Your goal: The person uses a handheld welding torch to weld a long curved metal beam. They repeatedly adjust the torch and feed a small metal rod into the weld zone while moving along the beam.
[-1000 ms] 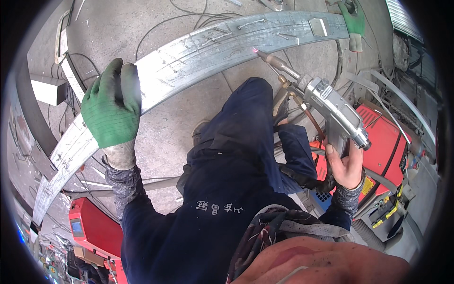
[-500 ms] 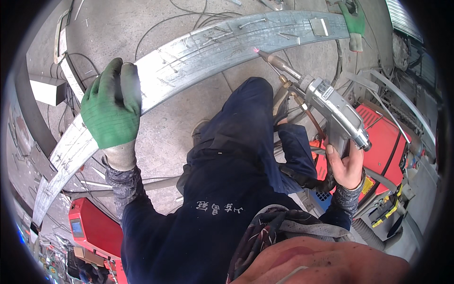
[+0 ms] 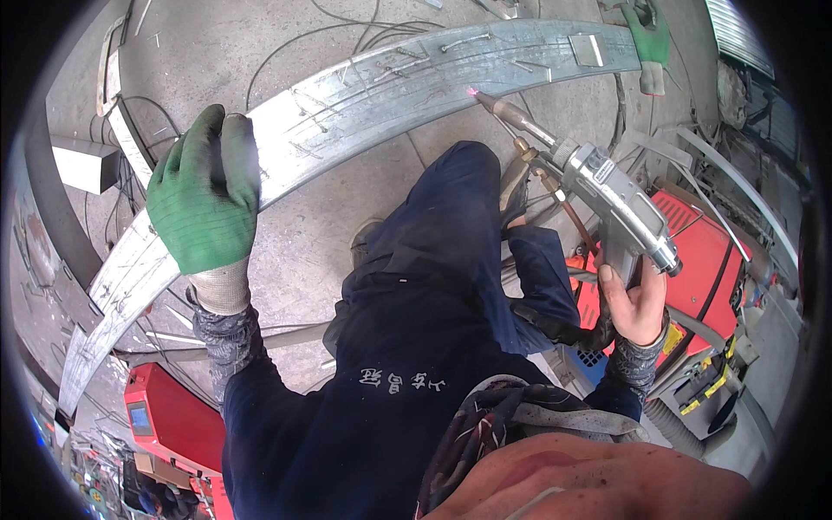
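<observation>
My left hand (image 3: 204, 195), in a green work glove with a white cuff, lies on a long flat grey metal bar (image 3: 386, 113), its fingers stretched out and the thumb apart. My bare right hand (image 3: 635, 299) is wrapped round the grip of a silver handheld welding gun (image 3: 615, 186) with brass fittings. The gun's nozzle points up and left at the bar's near edge, where a small pink glow shows at the tip. Several short metal rods (image 3: 400, 69) and a small square plate (image 3: 586, 50) lie on the bar. Glare whitens the bar beside my left glove.
An empty green glove (image 3: 652, 43) lies at the bar's far right end. Red machines stand at right (image 3: 706, 251) and lower left (image 3: 169, 412). Black cables (image 3: 286, 54) run across the concrete floor, and a white box-shaped piece (image 3: 85, 165) sits at left.
The welding gun's tip has shifted very slightly right along the bar's edge. My left hand stays practically where it was.
</observation>
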The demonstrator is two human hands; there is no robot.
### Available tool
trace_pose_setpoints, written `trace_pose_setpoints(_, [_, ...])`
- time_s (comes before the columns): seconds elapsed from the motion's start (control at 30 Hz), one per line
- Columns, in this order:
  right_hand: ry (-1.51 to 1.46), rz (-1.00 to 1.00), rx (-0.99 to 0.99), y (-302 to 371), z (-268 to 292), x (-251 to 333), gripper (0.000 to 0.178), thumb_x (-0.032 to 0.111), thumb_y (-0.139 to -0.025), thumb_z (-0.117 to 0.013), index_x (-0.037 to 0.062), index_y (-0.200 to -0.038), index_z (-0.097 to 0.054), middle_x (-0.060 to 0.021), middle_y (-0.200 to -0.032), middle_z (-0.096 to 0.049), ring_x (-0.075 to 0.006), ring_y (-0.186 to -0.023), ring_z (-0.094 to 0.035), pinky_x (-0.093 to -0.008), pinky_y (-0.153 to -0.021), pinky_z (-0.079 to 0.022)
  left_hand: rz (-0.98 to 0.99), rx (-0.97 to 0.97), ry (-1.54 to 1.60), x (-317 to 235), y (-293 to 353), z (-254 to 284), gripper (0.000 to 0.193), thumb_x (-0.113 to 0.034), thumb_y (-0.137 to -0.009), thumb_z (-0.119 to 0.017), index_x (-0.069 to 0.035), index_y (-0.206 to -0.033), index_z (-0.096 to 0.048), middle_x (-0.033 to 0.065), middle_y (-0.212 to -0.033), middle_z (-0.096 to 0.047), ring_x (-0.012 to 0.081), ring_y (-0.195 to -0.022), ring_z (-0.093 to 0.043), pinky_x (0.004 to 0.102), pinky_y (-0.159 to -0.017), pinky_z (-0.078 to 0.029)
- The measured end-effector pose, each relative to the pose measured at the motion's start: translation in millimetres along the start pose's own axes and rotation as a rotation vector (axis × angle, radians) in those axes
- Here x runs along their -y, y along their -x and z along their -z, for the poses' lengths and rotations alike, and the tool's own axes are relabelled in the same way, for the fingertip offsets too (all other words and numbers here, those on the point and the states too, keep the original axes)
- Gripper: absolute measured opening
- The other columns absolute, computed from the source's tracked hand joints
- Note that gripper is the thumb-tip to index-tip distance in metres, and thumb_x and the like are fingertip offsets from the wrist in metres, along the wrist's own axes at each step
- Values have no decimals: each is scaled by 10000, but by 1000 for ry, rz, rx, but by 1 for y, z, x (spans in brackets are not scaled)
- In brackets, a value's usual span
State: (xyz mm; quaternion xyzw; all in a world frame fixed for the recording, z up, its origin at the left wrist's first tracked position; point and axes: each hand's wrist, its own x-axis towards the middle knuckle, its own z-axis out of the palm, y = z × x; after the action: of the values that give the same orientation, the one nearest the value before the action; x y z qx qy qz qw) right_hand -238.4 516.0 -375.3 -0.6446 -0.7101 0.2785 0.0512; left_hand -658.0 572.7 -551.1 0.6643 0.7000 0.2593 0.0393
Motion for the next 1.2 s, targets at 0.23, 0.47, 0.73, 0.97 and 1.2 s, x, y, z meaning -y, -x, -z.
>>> trace_pose_setpoints(0.23, [24,4,-6,-2,0,4,431,-17,-900,-704,-54,-1309,-576,-120,-992,-741,-199,-866,-720,-325,-803,-556,32,15,11,-1,0,1,336,-295,-992,-691,-1,-1147,-743,197,-961,-759,312,-832,-750,390,-739,-581])
trace_pose_setpoints(0.47, [-13,-35,-11,-2,1,4,406,-11,-905,-692,-63,-1292,-579,-112,-979,-732,-187,-851,-703,-319,-791,-550,65,32,32,-3,0,3,341,-304,-961,-703,-9,-1130,-730,186,-974,-760,353,-857,-735,425,-793,-570])
trace_pose_setpoints(0.73, [21,-18,-39,-4,2,6,406,-17,-896,-691,-72,-1283,-580,-124,-988,-734,-200,-885,-712,-329,-813,-553,30,28,5,-1,-1,4,327,-282,-966,-704,-2,-1132,-735,191,-965,-757,338,-847,-737,412,-773,-567])
trace_pose_setpoints(0.97, [57,31,-41,-4,-1,7,435,-6,-883,-713,-61,-1294,-585,-131,-1007,-744,-213,-889,-724,-336,-823,-556,59,44,33,-1,0,3,364,-315,-959,-700,-4,-1145,-726,187,-991,-762,357,-880,-735,431,-826,-562])
trace_pose_setpoints(1.2, [-32,-45,-61,-1,-6,8,428,-2,-871,-726,-58,-1277,-602,-144,-989,-748,-238,-896,-736,-351,-834,-557,63,55,7,-2,0,4,355,-305,-971,-686,-7,-1161,-723,189,-988,-761,350,-878,-736,439,-836,-559])
